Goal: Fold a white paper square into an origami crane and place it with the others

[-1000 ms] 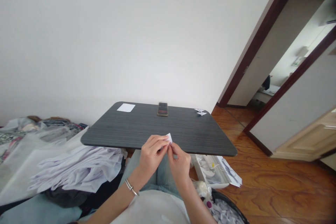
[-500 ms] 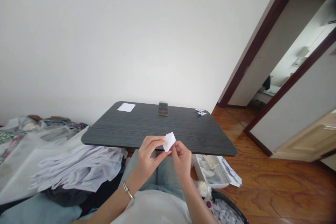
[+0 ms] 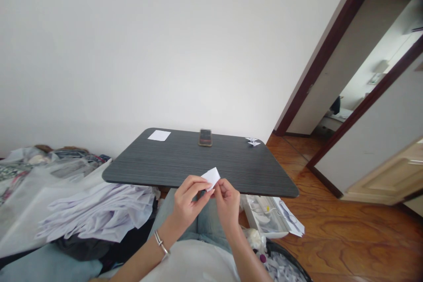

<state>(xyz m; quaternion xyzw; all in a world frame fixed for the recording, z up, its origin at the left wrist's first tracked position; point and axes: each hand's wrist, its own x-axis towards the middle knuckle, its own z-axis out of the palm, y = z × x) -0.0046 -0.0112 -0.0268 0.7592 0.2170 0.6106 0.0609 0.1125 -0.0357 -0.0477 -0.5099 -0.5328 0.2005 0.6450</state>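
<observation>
Two hands meet over the near edge of one dark table (image 3: pixel 172 163), pinching a single small folded white paper (image 3: pixel 212 177) between them. The left hand (image 3: pixel 187 200) curls its fingertips onto the paper's left side; the right hand (image 3: pixel 227 202) grips its lower right corner. On the table lie one phone (image 3: pixel 205 137), one white sheet (image 3: pixel 159 135) and one small paper figure (image 3: pixel 253 141), too small to make out.

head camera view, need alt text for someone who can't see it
A person's left hand and right hand pinch a small folded paper between them over the near edge of a dark table. At the table's far edge lie a white sheet, a phone and a small paper figure.
</observation>
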